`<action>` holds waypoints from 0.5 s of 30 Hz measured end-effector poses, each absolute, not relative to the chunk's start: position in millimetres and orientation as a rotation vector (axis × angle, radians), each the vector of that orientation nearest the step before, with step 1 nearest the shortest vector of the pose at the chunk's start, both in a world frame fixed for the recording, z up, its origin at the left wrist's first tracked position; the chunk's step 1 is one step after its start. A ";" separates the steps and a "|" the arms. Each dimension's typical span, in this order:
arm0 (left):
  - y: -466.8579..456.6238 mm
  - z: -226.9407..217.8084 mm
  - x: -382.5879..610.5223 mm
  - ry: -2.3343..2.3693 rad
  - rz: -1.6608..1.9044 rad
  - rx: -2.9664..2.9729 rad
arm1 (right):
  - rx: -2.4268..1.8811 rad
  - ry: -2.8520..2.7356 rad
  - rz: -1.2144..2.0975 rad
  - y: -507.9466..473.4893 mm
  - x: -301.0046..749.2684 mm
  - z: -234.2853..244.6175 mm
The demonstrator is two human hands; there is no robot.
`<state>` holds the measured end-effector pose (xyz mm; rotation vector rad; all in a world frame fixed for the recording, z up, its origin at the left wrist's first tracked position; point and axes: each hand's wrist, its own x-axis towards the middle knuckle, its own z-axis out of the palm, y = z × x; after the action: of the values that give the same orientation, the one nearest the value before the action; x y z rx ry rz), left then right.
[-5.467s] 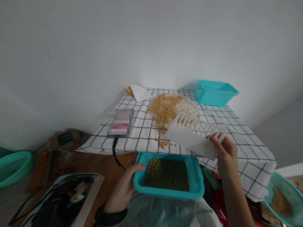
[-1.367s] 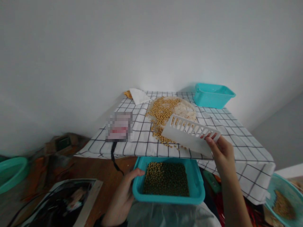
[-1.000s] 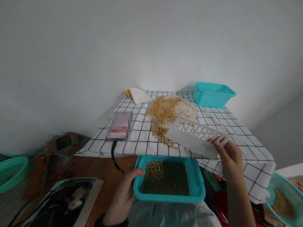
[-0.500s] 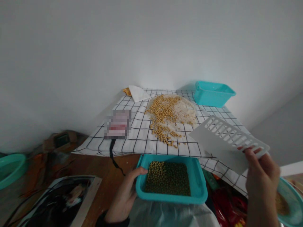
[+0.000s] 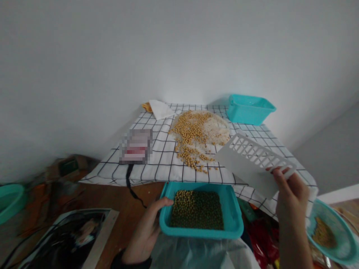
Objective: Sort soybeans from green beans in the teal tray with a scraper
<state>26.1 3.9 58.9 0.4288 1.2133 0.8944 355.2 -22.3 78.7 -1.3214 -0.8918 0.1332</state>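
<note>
My left hand [image 5: 151, 226] grips the left rim of a turquoise plastic basin [image 5: 234, 220], thumb over the edge. Yellow soybeans and darker green beans [image 5: 199, 215] lie inside it. My right hand [image 5: 290, 190] pinches the slotted end of a white plastic sheet [image 5: 246, 170], tilted over the table's right front part. Its far corner points at the loose soybeans [image 5: 193, 158]. Behind them, more soybeans and pale rice-like grains [image 5: 215, 129] are heaped on the checkered cloth.
The white checkered tablecloth [image 5: 165, 164] covers the table against a wall. A second turquoise basin [image 5: 246, 110] stands at the back right. A folded white paper [image 5: 159, 109] lies at the back left, a blurred-out flat object [image 5: 137, 145] nearer. A light-blue bowl [image 5: 336, 254] sits low at right.
My right hand has moved left with the white sheet, bringing its corner closer to the loose soybeans. The held basin stays about where it was, and the view shifts slightly.
</note>
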 end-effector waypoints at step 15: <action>6.4 67.8 26.6 1.208 0.885 0.406 | -1.348 -0.895 0.325 -32.9 338.6 78.8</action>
<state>26.6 6.4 67.8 0.4065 1.2076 0.8845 338.6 -32.9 78.8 -1.3484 -0.8946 0.3248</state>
